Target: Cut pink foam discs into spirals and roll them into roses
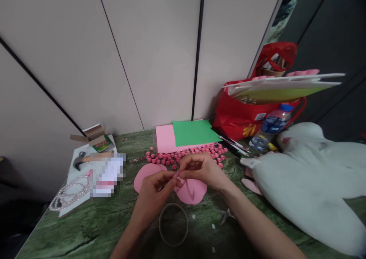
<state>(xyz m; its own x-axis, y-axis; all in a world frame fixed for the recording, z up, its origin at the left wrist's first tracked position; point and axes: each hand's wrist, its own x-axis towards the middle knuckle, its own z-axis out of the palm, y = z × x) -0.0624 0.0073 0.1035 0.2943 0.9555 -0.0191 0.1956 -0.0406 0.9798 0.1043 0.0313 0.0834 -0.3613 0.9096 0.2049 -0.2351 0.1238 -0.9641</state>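
Note:
My left hand (157, 188) and my right hand (201, 171) meet over the table, both closed in a pinch on a thin pink paper strip (177, 174). One end of it seems to curl downward below the fingers. Beneath the hands lie pink paper circles (144, 175), partly covered by them. Just beyond, many small rolled pink paper flowers (168, 160) are spread in a band. A roll of clear tape (159, 225) lies flat nearer to me. Beside my right forearm, scissors (227, 214) are partly hidden.
Green paper (196, 132) and pink sheets (165, 139) lie at the wall. On the right are a red bag (228, 112), a water bottle (271, 125) and a large white plush toy (303, 179). A hammer (77, 161) and beaded strands (71, 190) lie left.

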